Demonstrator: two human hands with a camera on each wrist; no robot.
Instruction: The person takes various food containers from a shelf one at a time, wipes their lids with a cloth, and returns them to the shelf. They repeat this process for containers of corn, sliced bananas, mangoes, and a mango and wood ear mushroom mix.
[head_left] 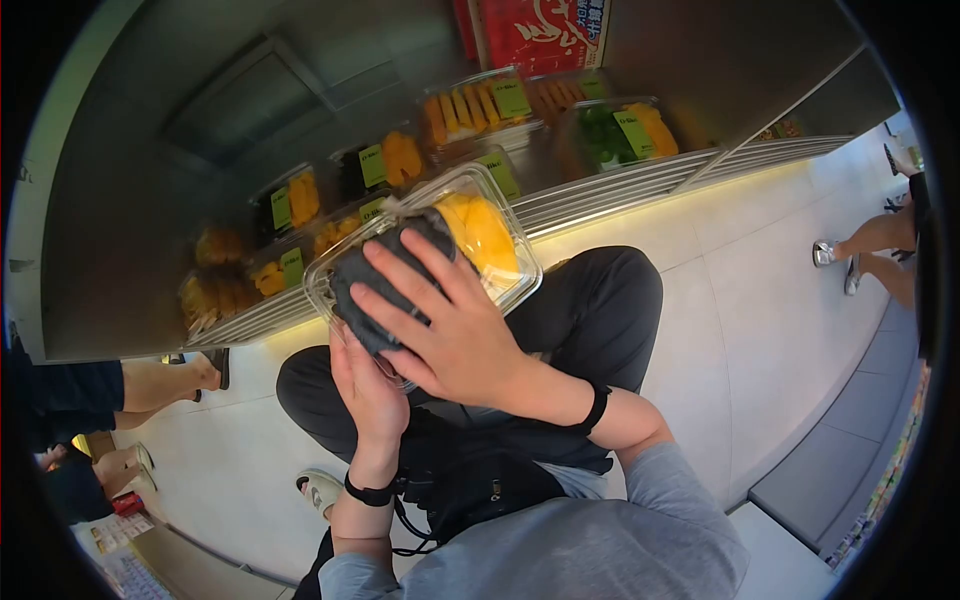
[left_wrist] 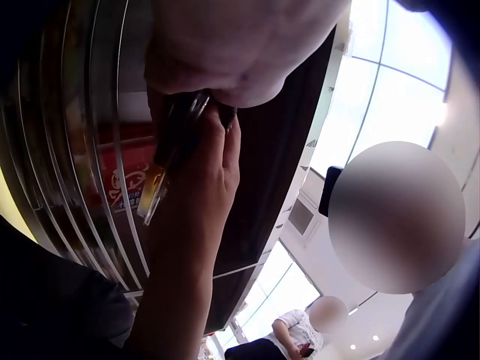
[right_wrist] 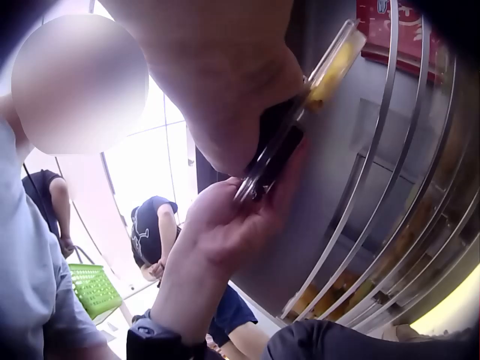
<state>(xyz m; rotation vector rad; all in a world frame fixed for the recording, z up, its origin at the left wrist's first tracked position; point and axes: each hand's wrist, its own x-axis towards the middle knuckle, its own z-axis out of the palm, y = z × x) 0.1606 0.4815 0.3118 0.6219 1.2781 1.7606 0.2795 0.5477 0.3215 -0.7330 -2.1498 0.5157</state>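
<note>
A clear plastic fruit box (head_left: 527, 285) with yellow fruit slices (head_left: 480, 232) at one end is held above the lap. My left hand (head_left: 370, 392) grips its near corner from below, thumb side along the edge. Spread over the top, my right hand (head_left: 455, 335) presses a dark grey cloth (head_left: 345, 268) against the lid with nearly straight fingers. The cloth hides much of the lid and what lies under it. In the right wrist view the box (right_wrist: 337, 64) is seen edge-on, tilted, between both hands.
A chilled display shelf (head_left: 230, 130) holds several fruit boxes (head_left: 625, 135) with green labels. Its slatted metal front edge (head_left: 620, 185) runs just beyond the knees. A red printed box (head_left: 545, 35) stands at the back. Other people's legs (head_left: 870, 240) show at both sides.
</note>
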